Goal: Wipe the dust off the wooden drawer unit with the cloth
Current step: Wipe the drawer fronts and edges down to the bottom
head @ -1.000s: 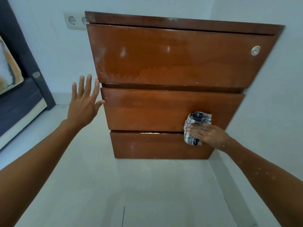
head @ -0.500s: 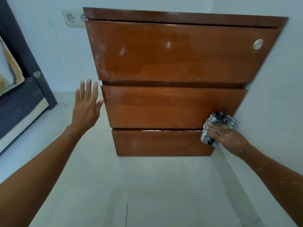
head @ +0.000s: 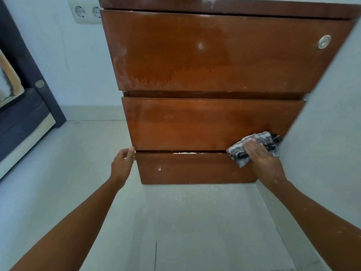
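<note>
A pale tiled floor (head: 175, 222) fills the lower half of the frame, with one dark grout line near the bottom centre. White walls meet in the corner at the upper right, and a double wall socket (head: 87, 12) sits at the upper left just beside the furniture. A dark sofa (head: 21, 114) with a light base runs along the left edge.

The wooden drawer unit (head: 214, 65) stands in the centre and upper part of the frame, against the right wall. It has three glossy reddish-brown drawer fronts; the top one carries pale dusty streaks along its left and lower edges and a round metal lock (head: 324, 41) at its upper right.

The right hand (head: 259, 153) presses flat, fingers straight, on a crumpled grey checked cloth (head: 254, 147) at the right end of the seam between the middle and bottom drawers. The left hand (head: 123, 163) has its fingers curled at the left corner of that seam, touching the drawer edge; whether it actually grips the edge cannot be told.
</note>
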